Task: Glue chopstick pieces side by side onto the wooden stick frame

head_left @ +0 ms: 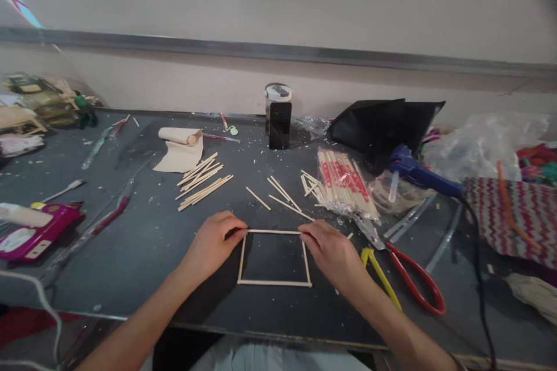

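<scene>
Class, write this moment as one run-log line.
left hand: at far-left corner, pale rectangular wooden stick frame; right hand: at far-right corner; blue plastic glue gun: untouched

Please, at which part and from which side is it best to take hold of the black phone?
Best by its two long side edges, from the front. The black phone stands upright just before the white-lidded container, which probably leaves little room behind, while both edges look free.
</scene>
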`<state>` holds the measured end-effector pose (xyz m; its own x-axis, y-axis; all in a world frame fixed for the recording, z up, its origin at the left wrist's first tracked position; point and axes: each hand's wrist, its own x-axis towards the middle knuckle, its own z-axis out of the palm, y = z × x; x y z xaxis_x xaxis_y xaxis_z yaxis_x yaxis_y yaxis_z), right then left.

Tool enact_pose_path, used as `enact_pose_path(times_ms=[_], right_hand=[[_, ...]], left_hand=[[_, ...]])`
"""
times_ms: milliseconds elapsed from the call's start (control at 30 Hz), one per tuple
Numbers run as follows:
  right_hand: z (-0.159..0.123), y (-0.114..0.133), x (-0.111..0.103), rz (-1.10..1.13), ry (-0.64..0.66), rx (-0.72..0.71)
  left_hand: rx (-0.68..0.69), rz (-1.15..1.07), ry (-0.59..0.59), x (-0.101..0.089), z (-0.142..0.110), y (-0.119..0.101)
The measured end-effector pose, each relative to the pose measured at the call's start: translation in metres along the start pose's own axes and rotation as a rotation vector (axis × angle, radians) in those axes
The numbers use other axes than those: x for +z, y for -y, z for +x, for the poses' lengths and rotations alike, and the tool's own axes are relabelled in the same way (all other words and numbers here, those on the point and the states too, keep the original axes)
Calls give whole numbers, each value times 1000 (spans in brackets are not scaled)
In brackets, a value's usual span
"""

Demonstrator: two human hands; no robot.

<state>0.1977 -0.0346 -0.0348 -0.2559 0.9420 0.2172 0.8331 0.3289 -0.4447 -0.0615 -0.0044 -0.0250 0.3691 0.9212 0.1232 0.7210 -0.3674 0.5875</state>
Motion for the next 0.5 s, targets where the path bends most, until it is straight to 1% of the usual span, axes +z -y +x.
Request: enact_pose_path(times_ms=[233, 400, 500], right_hand=[[1, 0, 3, -34, 16, 16], [1, 2, 3, -35, 9, 5], [0, 0, 0, -7, -17, -2]], left_hand=[[-3, 8, -2, 1, -1, 0], [-5, -8, -12, 3, 0, 1], [-19, -29, -26, 4, -1, 1]])
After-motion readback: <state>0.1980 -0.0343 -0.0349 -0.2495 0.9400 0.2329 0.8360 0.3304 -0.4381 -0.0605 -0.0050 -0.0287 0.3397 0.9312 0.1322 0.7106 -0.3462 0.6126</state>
